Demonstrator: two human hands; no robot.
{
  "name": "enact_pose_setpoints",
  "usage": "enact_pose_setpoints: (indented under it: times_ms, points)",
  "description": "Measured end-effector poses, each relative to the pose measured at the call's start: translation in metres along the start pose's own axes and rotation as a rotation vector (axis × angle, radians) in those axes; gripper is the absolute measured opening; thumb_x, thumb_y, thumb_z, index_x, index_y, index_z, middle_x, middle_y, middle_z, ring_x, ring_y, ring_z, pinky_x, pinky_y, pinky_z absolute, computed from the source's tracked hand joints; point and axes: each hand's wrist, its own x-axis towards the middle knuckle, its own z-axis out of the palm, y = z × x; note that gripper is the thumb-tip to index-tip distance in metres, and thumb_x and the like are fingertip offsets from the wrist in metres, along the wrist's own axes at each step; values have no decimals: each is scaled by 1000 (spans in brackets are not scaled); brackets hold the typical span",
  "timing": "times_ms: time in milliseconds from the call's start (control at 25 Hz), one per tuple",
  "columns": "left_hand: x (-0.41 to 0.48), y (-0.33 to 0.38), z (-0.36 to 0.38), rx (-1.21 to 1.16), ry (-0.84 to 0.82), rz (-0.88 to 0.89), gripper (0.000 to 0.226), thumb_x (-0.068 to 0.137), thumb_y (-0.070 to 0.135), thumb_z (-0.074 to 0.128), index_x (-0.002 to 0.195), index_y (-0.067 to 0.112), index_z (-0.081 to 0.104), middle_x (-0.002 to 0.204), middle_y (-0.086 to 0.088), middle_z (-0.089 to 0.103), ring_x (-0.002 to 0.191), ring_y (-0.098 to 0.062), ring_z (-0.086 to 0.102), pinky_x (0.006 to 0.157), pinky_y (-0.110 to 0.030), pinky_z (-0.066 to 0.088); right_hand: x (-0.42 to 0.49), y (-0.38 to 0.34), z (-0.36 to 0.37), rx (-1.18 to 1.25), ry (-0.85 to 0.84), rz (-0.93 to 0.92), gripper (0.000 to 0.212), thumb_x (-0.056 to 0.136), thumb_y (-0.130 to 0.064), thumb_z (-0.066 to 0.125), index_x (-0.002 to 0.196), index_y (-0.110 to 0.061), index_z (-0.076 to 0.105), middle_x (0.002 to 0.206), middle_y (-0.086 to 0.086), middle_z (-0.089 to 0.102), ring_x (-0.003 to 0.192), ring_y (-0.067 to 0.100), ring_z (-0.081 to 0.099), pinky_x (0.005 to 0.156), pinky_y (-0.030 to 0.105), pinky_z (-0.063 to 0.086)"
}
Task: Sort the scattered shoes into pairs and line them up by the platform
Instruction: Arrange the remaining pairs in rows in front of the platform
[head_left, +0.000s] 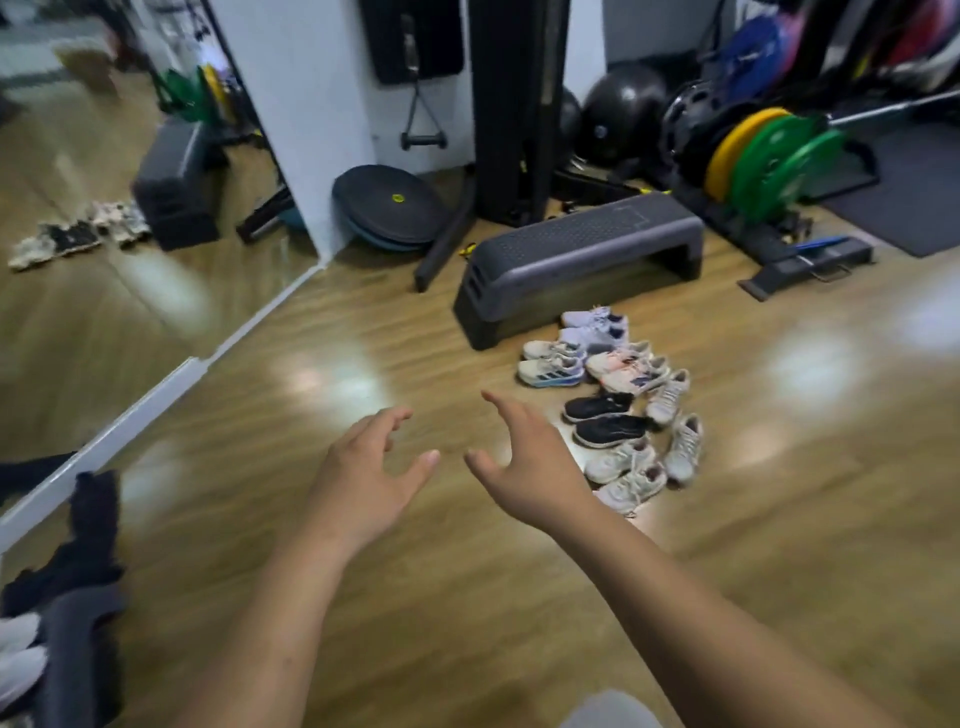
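A grey step platform stands on the wooden floor. In front of it lie several shoes in a rough column: a lavender pair, a white pair with blue soles, a white-pink pair, a black pair, two grey-white shoes lying apart, and a white pair nearest me. My left hand and my right hand hover above the floor left of the shoes, fingers spread, holding nothing.
A mirror wall runs along the left. Behind the platform stand a black machine column, balance discs, exercise balls and a rack of weight plates. Dark clothing shows at the lower left in the mirror.
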Motion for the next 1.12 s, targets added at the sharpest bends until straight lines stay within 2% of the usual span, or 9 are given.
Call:
enact_pose_setpoints:
  times_ms: [120, 240, 320, 400, 480, 600, 760, 920, 1120]
  points:
    - [29, 62, 63, 31, -47, 34, 51, 80, 41, 72, 126, 28, 56, 123, 6, 60, 103, -14, 61, 93, -31, 48, 10, 67, -63, 16, 31, 58, 68, 86, -41, 61, 146, -32, 30, 144, -2, 41, 133, 16, 38, 104, 28, 31]
    - [54, 123, 116, 57, -129, 101, 48, 81, 39, 71, 126, 28, 57, 122, 5, 59, 102, -12, 61, 89, -27, 47, 10, 120, -128, 61, 105, 138, 66, 85, -42, 61, 144, -35, 32, 141, -3, 43, 129, 15, 41, 104, 28, 34]
    - [74, 161, 149, 71, -190, 154, 47, 82, 41, 70, 126, 29, 57, 123, 5, 59, 101, -10, 60, 87, -24, 44, 9, 149, -171, 83, 158, 178, 63, 84, -42, 61, 141, -34, 35, 135, -5, 48, 124, 16, 47, 104, 34, 40]
    - [100, 201, 190, 90, -282, 228, 46, 83, 42, 69, 126, 29, 57, 124, 5, 59, 101, -9, 60, 85, -23, 42, 5, 185, -212, 80, 254, 235, 63, 83, -39, 62, 140, -33, 39, 128, -6, 53, 120, 13, 50, 100, 29, 40]
    - [128, 242, 236, 77, -345, 321, 45, 84, 39, 69, 125, 27, 58, 122, 5, 59, 100, -11, 61, 84, -24, 43, -3, 223, -250, 52, 342, 317, 63, 82, -39, 64, 140, -33, 41, 127, -5, 54, 120, 13, 49, 95, 25, 39]
    - [166, 303, 316, 47, -458, 421, 42, 84, 39, 68, 123, 26, 59, 116, 7, 61, 94, -9, 61, 80, -24, 43, -14, 283, -303, -15, 419, 479, 64, 82, -43, 61, 141, -33, 39, 133, -3, 52, 124, 17, 46, 97, 31, 39]
    - [224, 367, 414, -70, -626, 376, 36, 86, 41, 66, 120, 30, 59, 109, 5, 63, 89, -5, 63, 64, -17, 44, 3, 352, -375, -108, 486, 636, 63, 81, -47, 57, 140, -36, 37, 133, -4, 52, 122, 17, 48, 96, 35, 44]
    - [282, 417, 470, -97, -696, 366, 38, 87, 43, 64, 123, 32, 58, 108, 9, 63, 87, 8, 57, 69, -17, 42, 40, 395, -439, -155, 417, 709, 61, 83, -47, 57, 139, -40, 35, 133, -8, 49, 124, 14, 44, 94, 32, 41]
    - [351, 464, 507, -110, -635, 300, 33, 88, 42, 64, 120, 31, 60, 106, 8, 64, 86, 5, 59, 67, -20, 45, 112, 446, -505, -204, 366, 645, 55, 84, -45, 57, 136, -34, 44, 132, -6, 51, 122, 15, 48, 96, 34, 44]
